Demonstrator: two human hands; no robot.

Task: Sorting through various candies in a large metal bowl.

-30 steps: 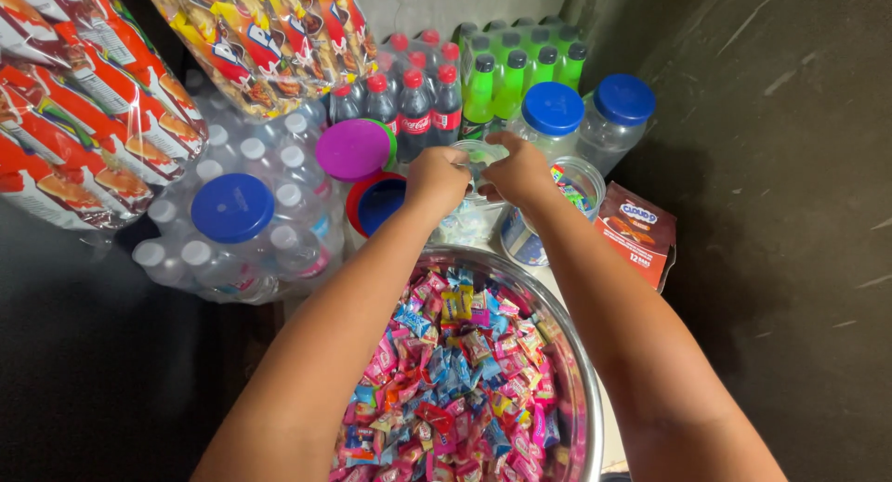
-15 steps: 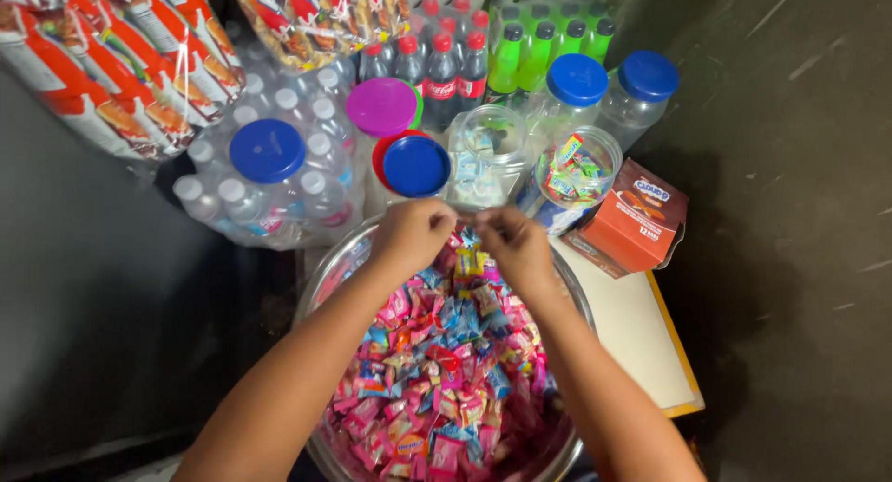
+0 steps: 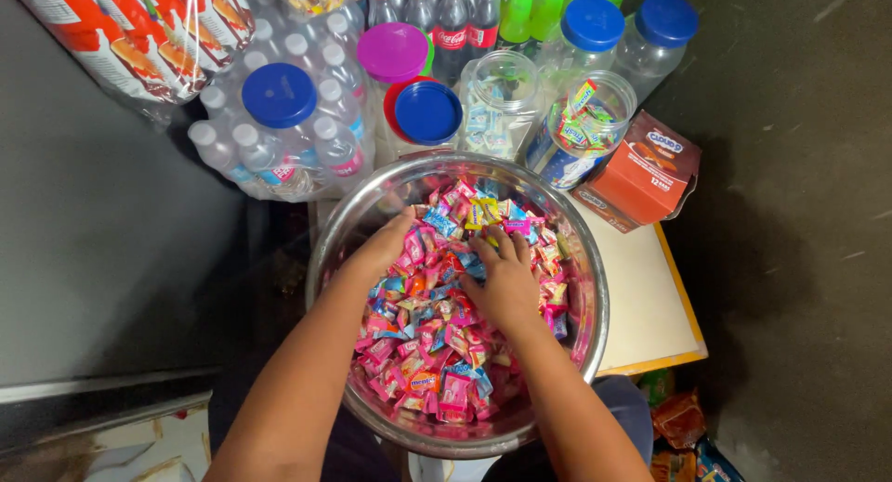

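1. In the steel bowl [image 3: 595, 306] on the person's lap: both hands rest in a heap of wrapped sweets [image 3: 437, 352], mostly pink, some blue and yellow.
2. Left hand [image 3: 386, 250]: fingers buried among the wrappers at the far left of the heap; cannot tell whether it grips any.
3. Right hand [image 3: 506, 282]: palm down, fingers spread loosely over the sweets, nothing clearly pinched.
4. Handling, judged: sweets small, light and hard, wrappers slick and crinkly; likely to slide off the pile. Best pinched singly or scooped by the handful.
5. Containers beyond the bowl: open clear jar [image 3: 497, 101] with a few pale blue sweets; open jar [image 3: 585, 120] with mixed wrapped sweets; jars capped blue [image 3: 429, 112] and purple [image 3: 393, 52].
6. Orange carton [image 3: 646, 171] stands on the small table [image 3: 650, 324], right of the jars.
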